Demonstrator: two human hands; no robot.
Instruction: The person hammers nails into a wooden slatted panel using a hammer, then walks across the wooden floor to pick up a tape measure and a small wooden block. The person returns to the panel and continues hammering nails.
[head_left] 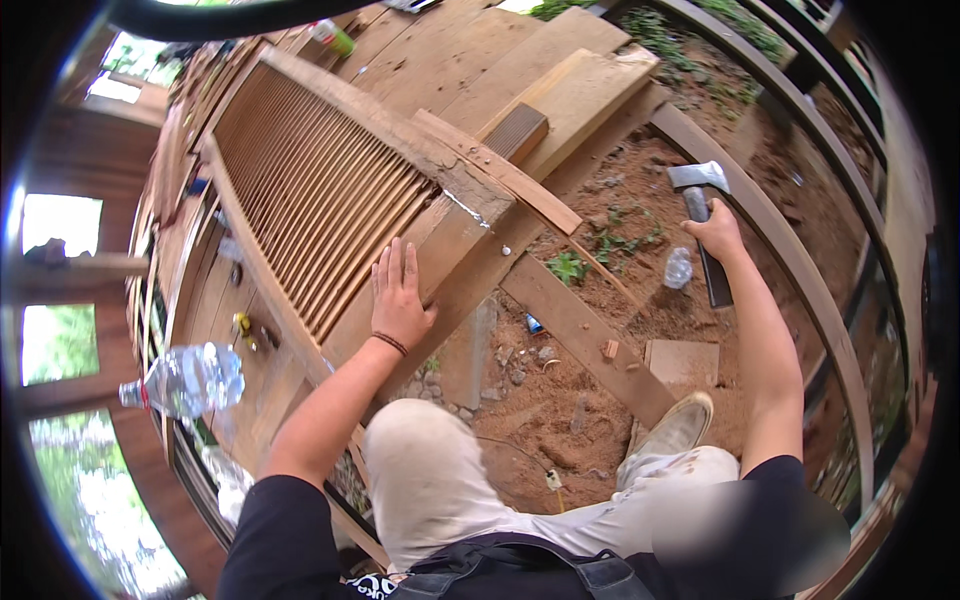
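Note:
My left hand (401, 301) lies flat, fingers stretched out, on the wide end rail (405, 268) of a wooden louvred panel (320, 190). The panel's many thin slats run between two long side rails, and it slopes away to the far left. Off to the right, my right hand (717, 235) is wrapped round the dark handle of a hatchet (701, 180), close under its shiny metal head. The hatchet is held up over the dirt, head pointing away from me and apart from the panel. A narrow wooden strip (510, 180) lies across the panel's right corner.
Thick boards (590, 105) and a short dark block (515, 133) lie beyond the panel. A plank (590, 335) crosses the sandy ground (545, 420) before my knees. A large clear bottle (195, 380) is at left; a crushed plastic bottle (678, 268) lies at right, near curved metal rails (790, 230).

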